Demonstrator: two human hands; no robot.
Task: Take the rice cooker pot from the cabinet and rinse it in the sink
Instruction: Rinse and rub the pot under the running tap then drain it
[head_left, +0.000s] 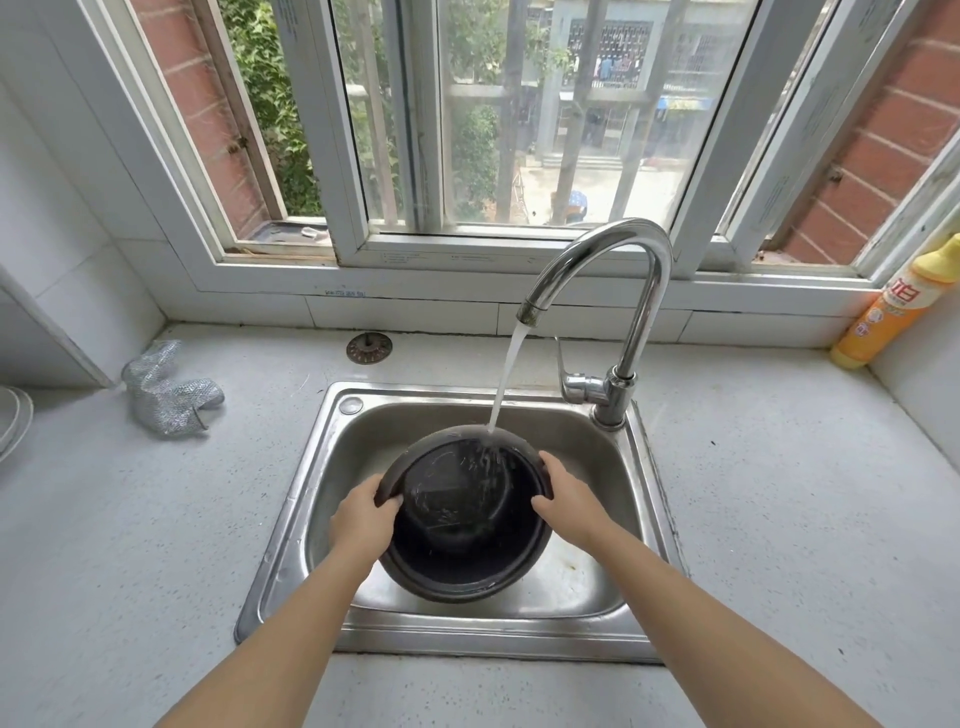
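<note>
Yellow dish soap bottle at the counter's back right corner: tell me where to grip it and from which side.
Grip the yellow dish soap bottle around its wide lower body, coming from its left, the open counter side. It leans into the wall corner, so the right and rear are blocked, and the neck is narrower.

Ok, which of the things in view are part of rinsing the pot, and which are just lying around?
In the job:
pot, gripped at its rim by left hand and right hand
tap, running into the pot
sink

Lying about:
mesh scrubber on the counter
loose drain strainer behind the sink
yellow bottle in the corner
</note>
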